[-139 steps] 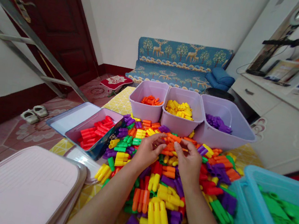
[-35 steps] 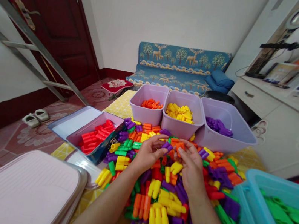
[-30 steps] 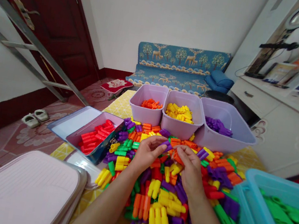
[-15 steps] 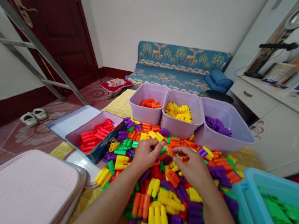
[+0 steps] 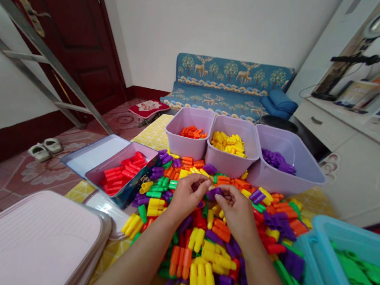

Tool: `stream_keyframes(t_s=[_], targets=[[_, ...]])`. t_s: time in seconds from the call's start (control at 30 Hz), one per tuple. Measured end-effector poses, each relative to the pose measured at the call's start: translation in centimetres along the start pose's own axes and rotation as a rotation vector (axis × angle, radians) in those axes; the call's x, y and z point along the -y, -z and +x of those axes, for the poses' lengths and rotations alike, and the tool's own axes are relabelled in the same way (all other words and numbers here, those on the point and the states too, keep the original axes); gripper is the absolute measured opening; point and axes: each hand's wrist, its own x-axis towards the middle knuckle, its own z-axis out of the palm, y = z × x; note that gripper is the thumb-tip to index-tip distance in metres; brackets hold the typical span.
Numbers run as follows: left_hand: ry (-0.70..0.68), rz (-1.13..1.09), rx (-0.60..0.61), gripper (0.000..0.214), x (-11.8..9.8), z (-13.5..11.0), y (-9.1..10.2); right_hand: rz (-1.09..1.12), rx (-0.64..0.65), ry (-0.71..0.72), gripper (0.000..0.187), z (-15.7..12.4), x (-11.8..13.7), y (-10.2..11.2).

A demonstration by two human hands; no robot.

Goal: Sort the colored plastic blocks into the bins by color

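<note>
A heap of plastic tube-shaped building blocks in orange, yellow, purple, green and red covers the middle of the table. Over its far part, my left hand (image 5: pixel 187 194) is closed, thumb against curled fingers; what lies between them is hidden. My right hand (image 5: pixel 238 210) faces it from the right, thumb and fingers pinching a purple block (image 5: pixel 214 193). That block sits in the narrow gap between both hands. Below my wrists lie a yellow block (image 5: pixel 203 281) and an orange block (image 5: pixel 180 262).
Three lilac bins stand behind the heap: one with orange blocks (image 5: pixel 193 132), one with yellow (image 5: pixel 228 143), one with purple (image 5: pixel 277 161). A box of red blocks (image 5: pixel 124 173) is at left, near a pale pink lid (image 5: pixel 20 240). A turquoise bin (image 5: pixel 320 276) holds green blocks at right.
My right hand has moved slightly left, closer to my left hand, and its fingers have closed. A purple block now shows at its fingertips. My left hand stays nearly in place.
</note>
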Motion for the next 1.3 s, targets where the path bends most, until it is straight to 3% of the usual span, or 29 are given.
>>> stream_keyframes(t_s=[0.1,0.23,0.5,0.63,0.8,0.97,1.1,1.2,1.3], targets=[[0.002,-0.093,0.072,0.030,-0.2,-0.1,0.0,0.226,-0.052,-0.054,0.020,-0.1,0.5,-0.2],[0.002,-0.211,0.162,0.030,0.0,-0.2,-0.2,0.341,-0.062,-0.084,0.026,-0.2,0.7,-0.4],[0.024,-0.302,0.065,0.032,1.0,0.1,-0.4,0.382,-0.130,-0.138,0.039,-0.1,-0.1,-0.7],[0.079,-0.409,-0.058,0.039,0.4,0.8,0.8,0.376,-0.131,-0.149,0.038,-0.1,-0.1,-0.8],[0.057,-0.513,-0.347,0.040,-1.4,2.6,3.3,0.342,-0.116,-0.135,0.037,-0.3,-0.1,-0.9],[0.061,-0.638,-0.390,0.043,-3.1,4.1,5.0,0.357,-0.100,-0.122,0.039,-0.4,-0.2,-0.9],[0.007,-0.849,-0.684,0.027,-3.8,4.1,6.5,0.345,-0.093,-0.129,0.039,-0.3,-0.3,-0.9],[0.087,-1.005,-0.883,0.012,-3.5,4.0,7.9,0.320,-0.087,-0.120,0.038,-0.4,-0.4,-0.9],[0.197,-1.086,-0.909,0.016,-2.7,3.7,8.2,0.304,-0.082,-0.121,0.036,-0.4,-0.4,-0.9]])
